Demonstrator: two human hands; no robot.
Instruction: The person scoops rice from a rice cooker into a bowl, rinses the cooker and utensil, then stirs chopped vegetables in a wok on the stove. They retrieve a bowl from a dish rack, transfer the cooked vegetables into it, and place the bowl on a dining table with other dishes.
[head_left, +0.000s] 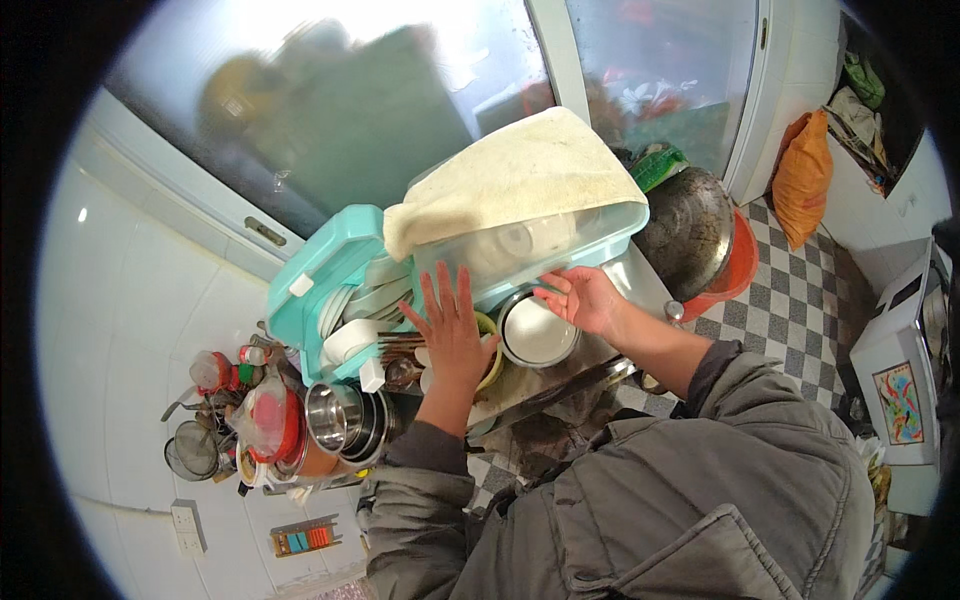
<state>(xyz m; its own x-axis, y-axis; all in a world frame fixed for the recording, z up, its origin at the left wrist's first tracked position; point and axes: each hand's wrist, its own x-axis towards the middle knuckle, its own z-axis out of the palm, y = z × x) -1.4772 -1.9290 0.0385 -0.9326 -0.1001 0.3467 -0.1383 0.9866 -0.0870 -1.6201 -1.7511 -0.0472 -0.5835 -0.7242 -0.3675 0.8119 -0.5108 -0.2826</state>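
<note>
My left hand [452, 335], fingers spread and empty, is raised by the front of a turquoise dish box [628, 222] with a see-through front. Several spoon-like utensils with dark handles [402, 342] are just left of that hand. My right hand [585, 298] is open with loosely bent fingers, over the rim of a round white-bottomed pot [540, 332]; whether it touches the pot I cannot tell. A cream towel [520, 170] drapes over the top of the box. Behind my left hand, a yellow-green bowl [492, 372] is partly hidden.
At left, white plates [345, 308] stand in a turquoise rack with a raised lid [325, 250]. Stacked steel pots [335, 415] and a strainer [192, 450] are lower left. A dark wok [685, 232] rests on an orange-red basin [742, 262] at right. An orange sack [803, 180] stands farther right.
</note>
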